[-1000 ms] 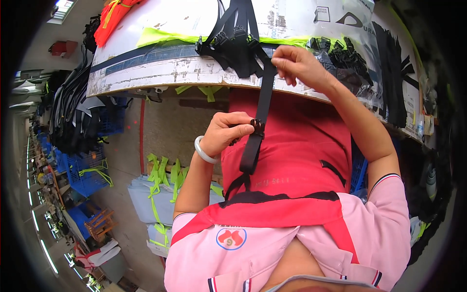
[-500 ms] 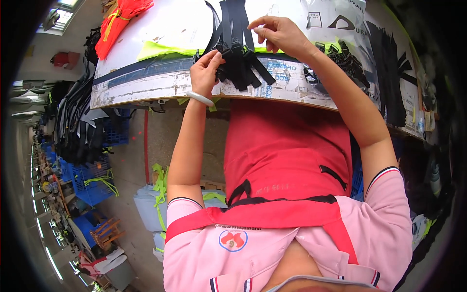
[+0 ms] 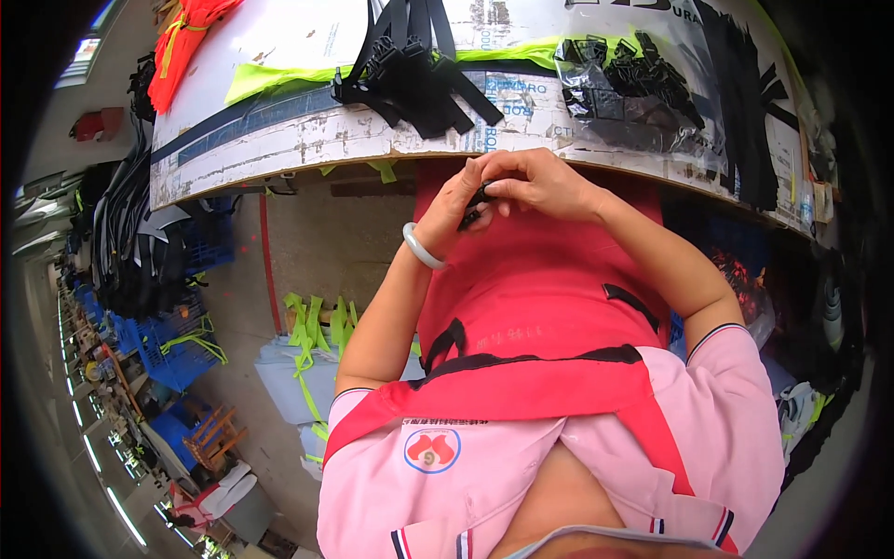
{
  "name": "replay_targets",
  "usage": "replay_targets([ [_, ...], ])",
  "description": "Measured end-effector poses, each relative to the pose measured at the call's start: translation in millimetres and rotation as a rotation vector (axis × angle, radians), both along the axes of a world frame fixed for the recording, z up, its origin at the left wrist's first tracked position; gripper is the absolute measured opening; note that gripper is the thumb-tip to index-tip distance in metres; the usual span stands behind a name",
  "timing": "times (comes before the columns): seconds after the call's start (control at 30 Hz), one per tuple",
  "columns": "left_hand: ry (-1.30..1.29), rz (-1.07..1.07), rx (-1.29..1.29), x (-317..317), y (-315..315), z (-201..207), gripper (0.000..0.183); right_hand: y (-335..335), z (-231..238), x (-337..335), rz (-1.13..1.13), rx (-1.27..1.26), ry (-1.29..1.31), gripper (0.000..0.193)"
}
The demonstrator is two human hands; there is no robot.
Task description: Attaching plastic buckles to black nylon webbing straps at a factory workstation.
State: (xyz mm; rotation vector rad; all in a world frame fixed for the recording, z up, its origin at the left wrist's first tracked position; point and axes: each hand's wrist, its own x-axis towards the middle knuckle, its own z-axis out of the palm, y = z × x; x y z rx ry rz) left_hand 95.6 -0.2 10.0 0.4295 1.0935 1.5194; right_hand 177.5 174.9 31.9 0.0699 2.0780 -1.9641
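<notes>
My left hand (image 3: 453, 207) and my right hand (image 3: 545, 184) meet just in front of the table's near edge, over the red apron. Between their closed fingers sits a small black plastic buckle (image 3: 473, 214), partly hidden by the fingers. Beyond them on the table lies a bunch of black webbing straps (image 3: 433, 93) with black buckles clustered on it, the cut ends fanned toward me. Right of the bunch, a clear plastic bag (image 3: 643, 130) holds many loose black buckles (image 3: 652, 79).
The worn white table (image 3: 279, 154) has a curved-looking near edge. Neon yellow fabric (image 3: 270, 82) runs across it under the straps. Orange fabric (image 3: 186, 47) lies far left, more black straps (image 3: 745, 121) at right. Below left are blue crates (image 3: 172, 345) and light bundles with yellow ties (image 3: 298, 373).
Both hands have drawn back from the strap bunch to the space before the table edge and come together around a small black buckle. The strap bunch stays on the table.
</notes>
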Motion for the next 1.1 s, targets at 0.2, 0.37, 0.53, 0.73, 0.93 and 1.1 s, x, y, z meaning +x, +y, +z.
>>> replay_targets([
  [0.2, 0.227, 0.032, -0.169, 7.0, 8.4, -5.0, 0.032, 29.2, -9.0, 33.3, -0.084, 0.045, -0.191, 0.017],
  [0.37, 0.703, -0.158, -0.248, 33.3, 26.7, -16.7, 0.017, 33.7, -18.4, 60.7, -0.041, 0.42, 0.063, 0.021],
  [0.53, -0.443, -0.047, -0.091, 34.8, 29.9, -20.2, 0.019, 96.6, 15.7, 126.1, -0.676, 0.644, 0.232, 0.014],
  [0.73, -0.671, -0.022, 0.028, 45.3, 34.6, -37.3, 0.023, 194.9, 16.8, 206.0, -0.9, 1.391, -0.24, 0.026],
  [0.93, -0.669, -0.072, 0.043, 53.5, 46.1, -32.2, 0.024, 207.0, -14.5, 220.1, -1.052, 1.461, -0.114, 0.022],
  [1.1, -0.459, -0.16, 0.024, 56.1, 64.5, -17.4, 0.029, 167.7, 32.8, 194.2, -1.132, 1.33, 0.598, 0.029],
])
